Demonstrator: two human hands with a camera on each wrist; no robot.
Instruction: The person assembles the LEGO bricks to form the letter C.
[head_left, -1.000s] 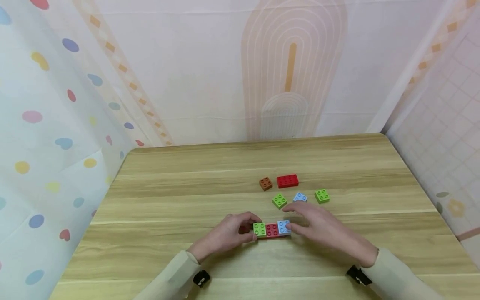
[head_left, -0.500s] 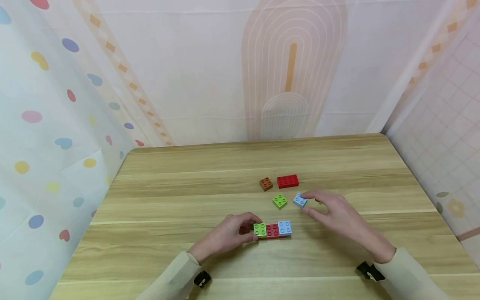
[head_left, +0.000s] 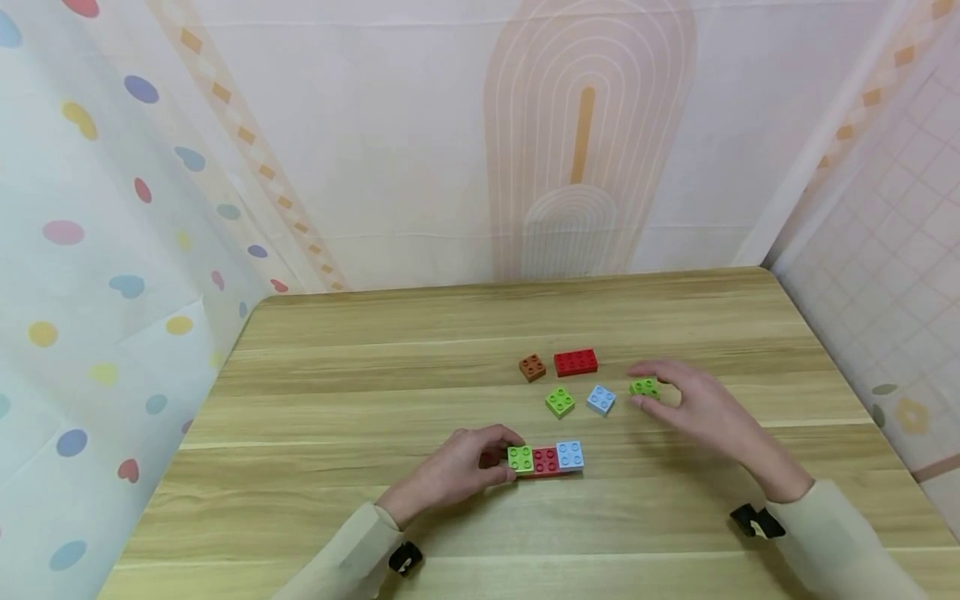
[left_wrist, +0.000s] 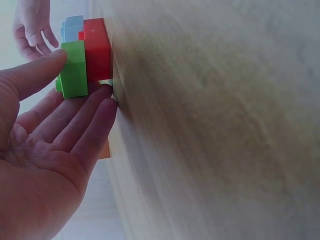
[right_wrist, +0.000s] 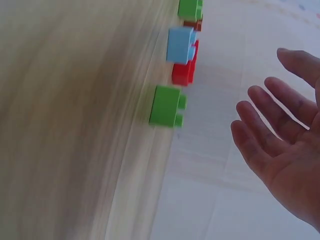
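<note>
My left hand (head_left: pixel 457 472) pinches the left end of a joined row of toy building bricks, thumb and fingers on its green brick (left_wrist: pixel 75 70). That green brick and a light blue brick (head_left: pixel 570 456) sit on the two ends of a long red brick (left_wrist: pixel 97 50), whose middle studs show between them. My right hand (head_left: pixel 701 417) hovers over the rightmost loose green brick (head_left: pixel 643 388), thumb and index finger spread on either side of it. In the right wrist view its fingers are relaxed and stand apart from this brick (right_wrist: pixel 166 106).
Beyond the joined row lie a loose green brick (head_left: pixel 559 402), a light blue brick (head_left: pixel 601 400), a brown brick (head_left: pixel 532 367) and a long red brick (head_left: pixel 576 362). They stand on a wooden table (head_left: pixel 360 375) with patterned cloth (head_left: pixel 420 150) behind it.
My right hand has left the light blue brick on the row and moved right and away, past the loose light blue brick to the far green one. The left hand stays put.
</note>
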